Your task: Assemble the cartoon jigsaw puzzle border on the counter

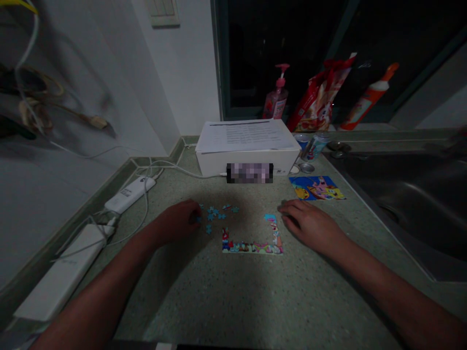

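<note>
A partly joined jigsaw puzzle (251, 248) lies on the counter, forming a bottom edge with a short left side and a taller right side. To its upper left are several loose blue puzzle pieces (215, 214). My left hand (182, 218) is curled at the left of these pieces, and a bit of blue puzzle piece (198, 219) shows at its fingertips; the fingers partly hide it. On the other side, my right hand (310, 223) rests on the counter just right of the puzzle. Its fingers are loosely bent, thumb apart, with nothing visible in them.
A colourful cartoon picture card (317, 188) lies beyond my right hand. Behind stand a white box (248, 163) with papers, a phone-like blurred object (250, 173) and a can (315, 147). Power strips (65, 272) and cables run along the left; a sink (401, 194) is right.
</note>
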`<action>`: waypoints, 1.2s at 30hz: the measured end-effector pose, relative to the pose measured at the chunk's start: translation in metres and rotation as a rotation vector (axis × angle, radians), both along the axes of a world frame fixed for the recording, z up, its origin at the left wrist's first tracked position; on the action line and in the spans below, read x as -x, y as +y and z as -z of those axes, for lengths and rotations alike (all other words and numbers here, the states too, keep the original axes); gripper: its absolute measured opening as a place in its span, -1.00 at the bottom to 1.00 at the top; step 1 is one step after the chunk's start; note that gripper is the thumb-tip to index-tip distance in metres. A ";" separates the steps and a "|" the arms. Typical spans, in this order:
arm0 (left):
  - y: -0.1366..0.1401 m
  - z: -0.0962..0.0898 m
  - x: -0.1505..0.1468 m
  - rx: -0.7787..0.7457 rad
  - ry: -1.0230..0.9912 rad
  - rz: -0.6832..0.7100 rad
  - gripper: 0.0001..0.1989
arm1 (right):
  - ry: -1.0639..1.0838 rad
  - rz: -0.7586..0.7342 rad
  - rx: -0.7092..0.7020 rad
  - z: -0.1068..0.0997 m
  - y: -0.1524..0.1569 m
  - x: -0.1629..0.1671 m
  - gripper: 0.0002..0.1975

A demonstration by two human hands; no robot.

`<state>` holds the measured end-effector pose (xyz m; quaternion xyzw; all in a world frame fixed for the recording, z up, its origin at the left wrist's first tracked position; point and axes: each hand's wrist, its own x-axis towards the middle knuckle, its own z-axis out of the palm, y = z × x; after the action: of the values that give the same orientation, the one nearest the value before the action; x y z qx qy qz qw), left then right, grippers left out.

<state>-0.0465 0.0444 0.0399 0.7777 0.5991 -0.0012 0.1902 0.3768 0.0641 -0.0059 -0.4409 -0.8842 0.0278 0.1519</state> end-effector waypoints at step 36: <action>0.004 0.023 -0.036 -0.047 -0.404 -0.164 -0.79 | -0.021 0.009 0.015 -0.001 -0.002 0.001 -0.70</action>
<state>-0.0100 0.0488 0.0167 0.7152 0.6099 0.1838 0.2876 0.3756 0.0623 -0.0047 -0.4463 -0.8835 0.0289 0.1394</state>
